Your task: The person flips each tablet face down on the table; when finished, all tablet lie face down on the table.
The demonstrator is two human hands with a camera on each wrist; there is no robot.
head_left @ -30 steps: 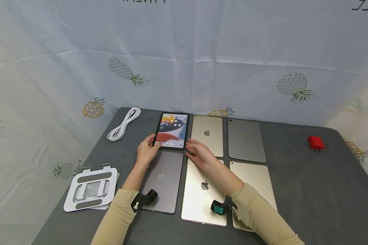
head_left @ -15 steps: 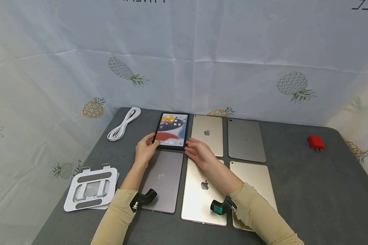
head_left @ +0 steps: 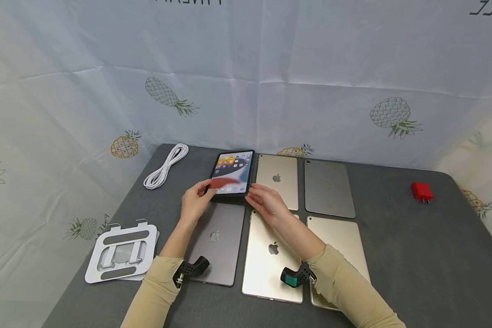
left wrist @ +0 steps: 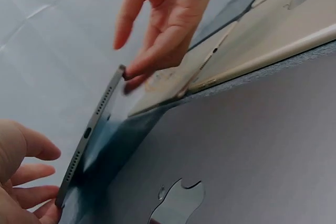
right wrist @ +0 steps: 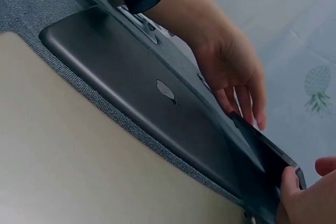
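Observation:
A tablet (head_left: 231, 171) with its screen lit and a black border is tilted up, its near edge raised off the dark table. My left hand (head_left: 194, 203) grips its near left corner, thumb over the front edge. At the near right corner, my right hand (head_left: 268, 205) holds the other side. The left wrist view shows the raised edge of the tablet (left wrist: 88, 132) with its speaker holes and port between both hands. Directly nearer lies a dark grey tablet (head_left: 217, 239), face down. A gold tablet (head_left: 266, 264) lies under my right forearm.
More face-down tablets lie to the right: a small gold tablet (head_left: 276, 177), a grey tablet (head_left: 329, 187) and another gold tablet (head_left: 338, 237). A coiled white cable (head_left: 166, 166) and a white folding stand (head_left: 123, 250) are on the left. A red charger plug (head_left: 422, 191) sits far right.
The lit tablet lay flat a second ago. Its near edge has now risen, and my right hand has closed in to hold its right corner.

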